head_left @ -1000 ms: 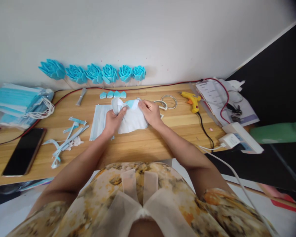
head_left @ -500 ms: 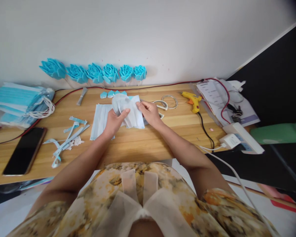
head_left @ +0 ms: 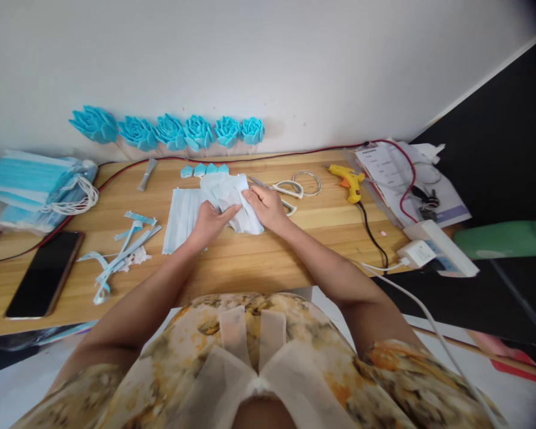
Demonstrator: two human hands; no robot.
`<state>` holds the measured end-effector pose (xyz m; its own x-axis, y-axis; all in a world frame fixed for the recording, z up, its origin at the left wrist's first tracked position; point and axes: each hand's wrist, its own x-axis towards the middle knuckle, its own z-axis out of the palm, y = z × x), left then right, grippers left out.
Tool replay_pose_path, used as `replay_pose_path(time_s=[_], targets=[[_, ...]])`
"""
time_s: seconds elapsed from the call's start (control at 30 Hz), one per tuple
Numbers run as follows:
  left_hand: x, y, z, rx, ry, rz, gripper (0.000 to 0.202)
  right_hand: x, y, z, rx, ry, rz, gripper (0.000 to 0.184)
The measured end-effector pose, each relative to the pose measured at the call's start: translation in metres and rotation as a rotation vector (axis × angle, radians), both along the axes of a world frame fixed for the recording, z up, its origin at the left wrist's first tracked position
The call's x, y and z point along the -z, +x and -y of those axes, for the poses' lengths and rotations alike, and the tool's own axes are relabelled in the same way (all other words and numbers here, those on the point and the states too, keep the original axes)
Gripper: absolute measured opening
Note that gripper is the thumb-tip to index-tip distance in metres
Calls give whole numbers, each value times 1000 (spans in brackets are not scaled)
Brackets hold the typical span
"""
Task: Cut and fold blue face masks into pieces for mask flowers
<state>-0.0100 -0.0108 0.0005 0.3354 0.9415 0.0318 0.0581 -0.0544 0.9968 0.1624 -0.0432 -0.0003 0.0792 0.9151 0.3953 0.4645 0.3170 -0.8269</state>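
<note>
Both my hands pinch a pale blue and white face mask sheet (head_left: 229,193) just above the wooden desk (head_left: 250,262). My left hand (head_left: 209,223) grips its lower left part with thumb and fingers closed. My right hand (head_left: 267,207) holds its right edge, fingers pressed together. A flat blue mask (head_left: 181,219) lies on the desk under and left of my left hand. White-handled scissors (head_left: 286,190) rest just right of my right hand.
Several blue fabric roses (head_left: 170,131) lean on the wall, small blue petals (head_left: 204,170) before them. A mask stack (head_left: 31,187), phone (head_left: 44,273) and cut strips (head_left: 122,247) sit left. A yellow glue gun (head_left: 348,180), papers (head_left: 402,179) and a power strip (head_left: 438,247) lie right.
The sheet has been turned and folded between my fingers, from spread white side to a smaller bluish bundle. Both hands dropped slightly toward the desk and closer together.
</note>
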Motion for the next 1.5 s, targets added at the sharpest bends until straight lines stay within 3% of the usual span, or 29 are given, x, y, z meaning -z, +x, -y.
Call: replay_pose_path(time_s=[0.13,0.27,0.57,0.93,1.1,1.5], targets=[[2,-4,-5,-111,19,8,41,-6,7,-1,116,0,-53,54],[4,-6,-6,-144,22,19,37,-9,9,-2,153,-6,-93,62],[16,-7,-13,-202,-15,162,44,-4,6,1,-39,-72,-94,60],[12,-1,-3,-136,-24,39,43,-1,6,-2,32,-97,-12,59],[14,-3,-12,-240,-46,99,41,-4,7,-4,54,-75,3,60],[15,-9,-20,-320,20,132,39,3,5,-1,-2,-83,-128,68]])
